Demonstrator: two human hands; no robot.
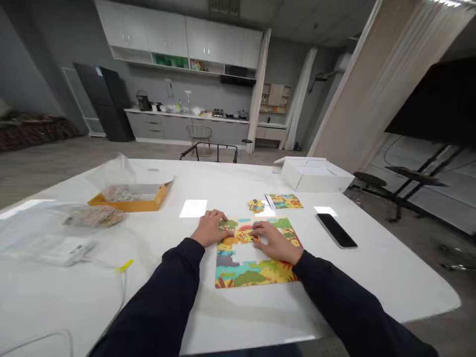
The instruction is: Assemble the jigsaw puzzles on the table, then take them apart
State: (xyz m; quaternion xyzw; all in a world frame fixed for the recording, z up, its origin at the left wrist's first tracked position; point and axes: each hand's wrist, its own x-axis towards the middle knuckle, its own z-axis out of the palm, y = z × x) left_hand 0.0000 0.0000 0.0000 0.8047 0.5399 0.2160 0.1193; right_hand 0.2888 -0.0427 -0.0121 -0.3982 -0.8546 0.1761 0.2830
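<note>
A colourful jigsaw puzzle (249,277) lies flat on the white table, with a white gap in its middle. My left hand (210,228) rests at its upper left edge, fingers apart, the fingertips touching the pieces. Over the upper right part is my right hand (274,241), its fingertips on a yellow piece (253,237) at the top of the gap. Several loose pieces (256,206) sit in a small pile just beyond the puzzle. Beside them lies a picture card (286,201) in similar colours.
A black phone (336,231) and a white box (317,174) are on the right. On the left are an orange box (128,205), a plastic bag of pieces (94,216), a white power strip (67,250) and cables. The table (238,322) edge is near me.
</note>
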